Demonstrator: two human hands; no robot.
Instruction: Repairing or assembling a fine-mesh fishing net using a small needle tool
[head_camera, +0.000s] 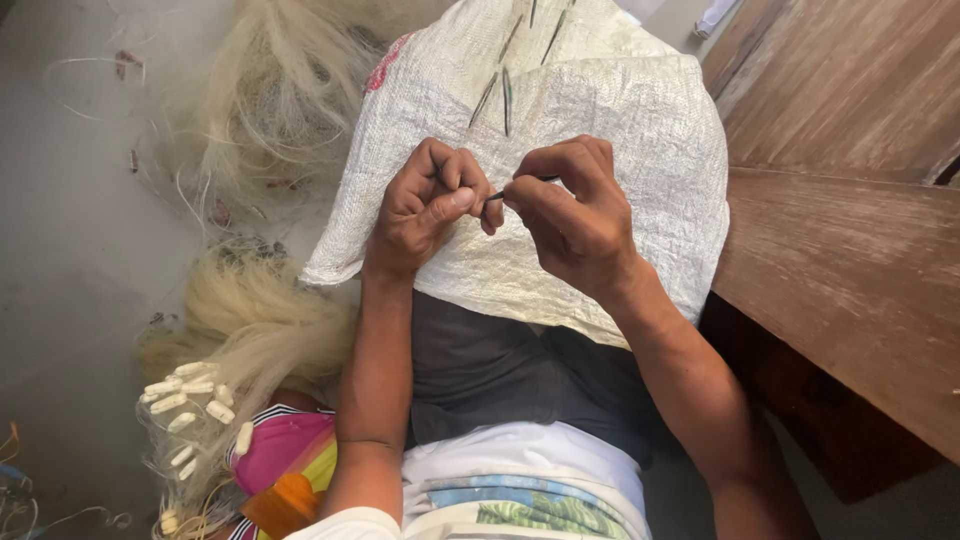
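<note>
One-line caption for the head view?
Both hands, left hand and right hand, pinch a thin dark needle over a white woven sack on the lap.

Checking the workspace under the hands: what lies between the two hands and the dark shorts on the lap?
In the head view, a white woven plastic sack is draped over the lap, lying beneath left hand and right hand, above the dark shorts.

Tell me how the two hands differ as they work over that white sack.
The left hand is curled into a loose fist, thumb pressed along its forefinger; the right hand is more open, fingers arched. The left pinches the near end of a thin dark needle, while the right grips it farther along. Both hover close together above the white sack on the lap, meeting at that needle.
</note>
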